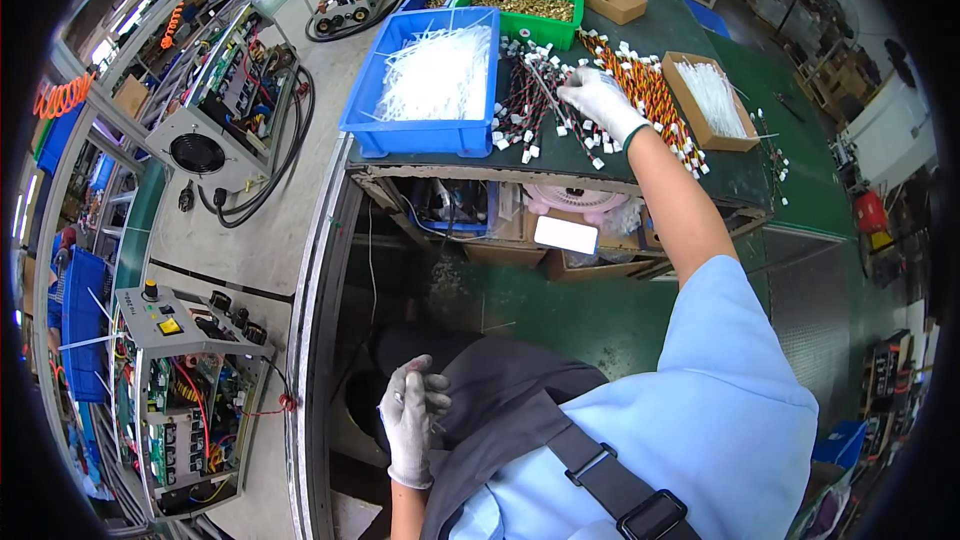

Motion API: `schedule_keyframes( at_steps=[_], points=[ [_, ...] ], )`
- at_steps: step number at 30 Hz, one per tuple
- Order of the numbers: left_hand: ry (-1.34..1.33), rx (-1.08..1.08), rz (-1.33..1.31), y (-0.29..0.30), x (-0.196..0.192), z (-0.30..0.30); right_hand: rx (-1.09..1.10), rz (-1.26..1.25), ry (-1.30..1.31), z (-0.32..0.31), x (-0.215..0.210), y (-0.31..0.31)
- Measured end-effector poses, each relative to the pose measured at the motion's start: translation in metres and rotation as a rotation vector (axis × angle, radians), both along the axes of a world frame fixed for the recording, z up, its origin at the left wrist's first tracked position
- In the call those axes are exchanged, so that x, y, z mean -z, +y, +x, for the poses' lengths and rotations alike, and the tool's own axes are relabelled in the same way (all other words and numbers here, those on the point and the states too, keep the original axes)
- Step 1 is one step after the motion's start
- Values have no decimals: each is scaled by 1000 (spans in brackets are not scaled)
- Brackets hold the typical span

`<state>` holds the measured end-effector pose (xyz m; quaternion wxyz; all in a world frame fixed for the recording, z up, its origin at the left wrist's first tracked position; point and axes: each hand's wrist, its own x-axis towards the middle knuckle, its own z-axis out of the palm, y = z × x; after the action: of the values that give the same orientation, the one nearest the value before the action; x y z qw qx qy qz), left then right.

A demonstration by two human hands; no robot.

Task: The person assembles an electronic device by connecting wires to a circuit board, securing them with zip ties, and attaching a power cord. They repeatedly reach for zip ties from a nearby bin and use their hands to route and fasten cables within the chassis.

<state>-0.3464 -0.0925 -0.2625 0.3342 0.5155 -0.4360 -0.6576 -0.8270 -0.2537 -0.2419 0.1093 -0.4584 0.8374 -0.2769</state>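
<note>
My right hand (600, 102), in a white glove, reaches out over the far bench. Its fingers bend down at a heap of dark and red wire leads (535, 100) with white plug ends; the fingertips are partly hidden, and what they pinch does not show clearly. Just right of that hand lies a bundle of red, yellow and black twisted leads (642, 78). Low over my lap is my left hand (410, 415), gloved too, its fingers curled in. Something small may be between its thumb and fingers, too small to name.
A blue bin (425, 135) of white cable ties stands left of the leads. Behind is a green bin (540, 32) of brass-coloured parts; at right, a cardboard tray (705, 100) of white strips. Opened machines (190, 390) line the left bench. A white panel (566, 234) sits below.
</note>
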Motion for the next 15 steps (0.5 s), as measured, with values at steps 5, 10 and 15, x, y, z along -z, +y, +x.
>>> schedule_keyframes(
  at_steps=[5, 10, 15],
  points=[
    [-40, 0, -29, 5, 3, 4, -228, 38, 166, 48, -24, 23],
    [-69, 27, -4, 7, 7, -4, -158, 254, 254, 55, -23, 36],
    [-82, 47, 21, 7, 9, -10, -132, 217, 159, 47, -22, 37]
  ],
)
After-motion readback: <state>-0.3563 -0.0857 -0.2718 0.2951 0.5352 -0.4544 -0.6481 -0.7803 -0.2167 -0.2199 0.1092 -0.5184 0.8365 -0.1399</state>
